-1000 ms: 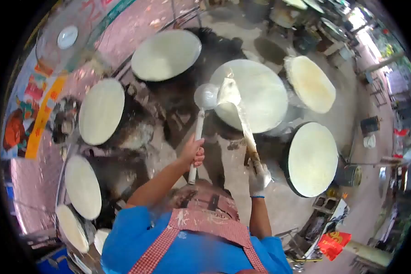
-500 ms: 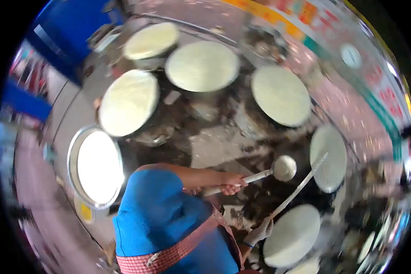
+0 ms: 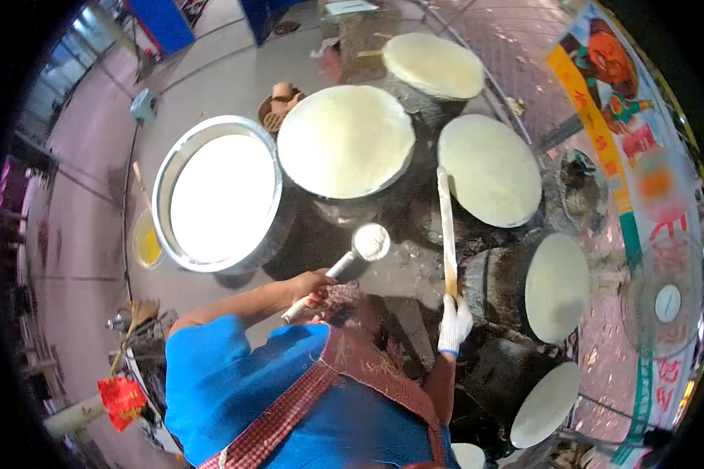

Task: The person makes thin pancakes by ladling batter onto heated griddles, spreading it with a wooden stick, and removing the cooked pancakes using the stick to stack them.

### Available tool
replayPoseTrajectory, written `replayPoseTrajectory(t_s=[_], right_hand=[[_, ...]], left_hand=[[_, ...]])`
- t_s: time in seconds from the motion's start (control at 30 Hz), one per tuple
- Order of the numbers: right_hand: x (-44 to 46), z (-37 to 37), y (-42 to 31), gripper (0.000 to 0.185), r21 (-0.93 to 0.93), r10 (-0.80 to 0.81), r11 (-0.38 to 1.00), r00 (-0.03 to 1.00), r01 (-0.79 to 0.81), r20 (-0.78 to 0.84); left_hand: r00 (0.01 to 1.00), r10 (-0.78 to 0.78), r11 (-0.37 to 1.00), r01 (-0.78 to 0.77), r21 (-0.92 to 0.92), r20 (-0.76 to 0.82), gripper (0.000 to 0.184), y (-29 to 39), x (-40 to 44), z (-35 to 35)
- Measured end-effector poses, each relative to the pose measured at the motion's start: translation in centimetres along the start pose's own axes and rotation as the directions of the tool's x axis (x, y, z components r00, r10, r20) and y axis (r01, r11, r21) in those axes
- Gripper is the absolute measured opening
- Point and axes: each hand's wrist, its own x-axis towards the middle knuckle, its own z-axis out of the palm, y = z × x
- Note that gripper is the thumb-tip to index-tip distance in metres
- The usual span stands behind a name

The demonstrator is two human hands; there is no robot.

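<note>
Turning has brought the wide metal basin [image 3: 161, 187], holding white liquid, nearer the tools, probably easing reach. Beside it sits a pale round [image 3: 346, 141]. The gloved right hand [image 3: 454, 323] grips a long stick [image 3: 448, 234]; the bare left hand [image 3: 311, 288] clasps the ladle [image 3: 371, 242].

Both forearms forward, each hand [image 3: 311, 288] [image 3: 454, 322] curled shut.
</note>
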Motion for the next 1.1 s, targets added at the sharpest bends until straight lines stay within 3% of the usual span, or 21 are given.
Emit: replayPoseTrajectory(t_s=[0.03,0.07,0.1,0.17,0.2,0.23,0.3,0.37,0.47,0.5,0.57,0.6,0.7,0.77,0.83,0.87,0.9,0.93,1.0,1.1], right_hand=[[0.4,0.5,-0.9,0.036,-0.084,-0.057,0.995,0.998,0.058,0.014],[0.8,1.1,-1.9,0.034,-0.162,-0.119,0.979,0.992,0.122,0.028],[1.2,1.2,-2.7,0.033,-0.24,-0.187,0.952,0.981,0.192,0.046],[1.0,0.8,-3.4,0.035,-0.483,-0.19,0.84,0.968,0.247,0.165],[1.4,1.1,-1.3,0.04,-0.516,-0.458,0.708,0.87,0.481,0.183],[1.5,0.9,-0.9,0.039,-0.533,-0.426,0.678,0.861,0.506,0.276],[2.0,-0.1,-1.6,0.038,-0.503,-0.556,0.554,0.745,0.663,0.37],[3.2,0.2,-2.9,0.039,-0.451,-0.537,0.554,0.715,0.699,0.449],[5.9,1.5,-4.0,0.046,-0.404,-0.538,0.5,0.64,0.767,0.549],[6.7,2.5,-4.4,0.049,-0.331,-0.604,0.491,0.588,0.806,0.537],[7.7,4.4,-6.9,0.045,-0.297,-0.635,0.412,0.505,0.861,0.584],[8.4,5.7,-8.1,0.04,-0.275,-0.646,0.365,0.455,0.89,0.613],[11.9,10.6,-10.1,0.027,-0.25,-0.746,0.152,0.277,0.956,0.606],[13.7,12.4,-12.7,0.027,-0.294,-0.743,0.208,0.346,0.933,0.573],[15.0,13.7,-15.2,0.028,-0.3,-0.727,0.445,0.536,0.844,0.43],[15.7,14.3,-16.7,0.029,-0.305,-0.665,0.58,0.655,0.755,0.357],[16.6,14.8,-17.9,0.029,-0.227,-0.654,0.661,0.697,0.715,0.293],[18.3,16.0,-18.6,0.029,-0.163,-0.616,0.747,0.763,0.645,0.195],[20.5,17.7,-20.7,0.03,-0.063,-0.509,0.858,0.86,0.51,0.039],[27.7,24.2,-19.5,0.04,0.279,-0.233,0.94,0.967,0.197,0.103]], left_hand=[[0.999,-0.032,0.993,0.03,-0.117,-0.014,0.012,-0.3,-0.4,-0.8],[0.996,0.084,0.995,-0.084,-0.056,-0.004,0.01,-1.0,-1.0,-1.8],[0.994,0.105,0.983,-0.106,-0.147,-0.014,0.009,-1.9,-1.8,-2.0],[0.99,0.139,0.957,-0.143,-0.254,-0.034,0.008,-3.8,-2.8,-2.3],[0.993,0.114,0.922,-0.11,-0.372,-0.01,0.009,-5.3,-2.4,-3.1],[0.995,0.095,0.854,-0.073,-0.516,0.017,0.009,-6.8,-2.3,-3.2],[0.98,0.187,0.796,-0.193,-0.573,-0.071,0.008,-9.4,-2.4,-1.9],[0.97,0.223,0.69,-0.228,-0.687,-0.099,0.007,-11.1,-2.9,-0.5],[0.959,0.258,0.548,-0.247,-0.799,-0.119,0.005,-13.5,-2.7,0.8],[0.962,0.252,0.486,-0.224,-0.845,-0.11,0.005,-14.1,-3.0,1.4],[0.968,0.237,0.368,-0.172,-0.914,-0.086,0.005,-14.9,-3.5,2.1],[0.951,0.285,0.423,-0.235,-0.875,-0.118,0.006,-15.5,-3.6,2.0],[0.964,0.249,0.45,-0.203,-0.87,-0.096,0.009,-16.4,-4.5,1.1],[0.967,0.206,0.47,-0.231,-0.852,-0.149,0.019,-17.3,-4.6,0.0],[0.978,0.152,0.405,-0.196,-0.893,-0.146,0.021,-17.1,-5.7,0.1],[0.963,0.226,0.455,-0.239,-0.858,-0.148,0.021,-17.6,-5.5,-0.6],[0.942,0.301,0.497,-0.285,-0.82,-0.145,0.021,-18.3,-5.4,-1.5],[0.95,0.211,0.525,-0.309,-0.793,-0.23,0.023,-18.4,-5.3,-2.1],[0.952,0.225,0.462,-0.294,-0.837,-0.21,0.024,-18.6,-5.4,-2.8],[0.945,0.246,0.406,-0.303,-0.862,-0.216,0.024,-18.7,-5.4,-4.5]])
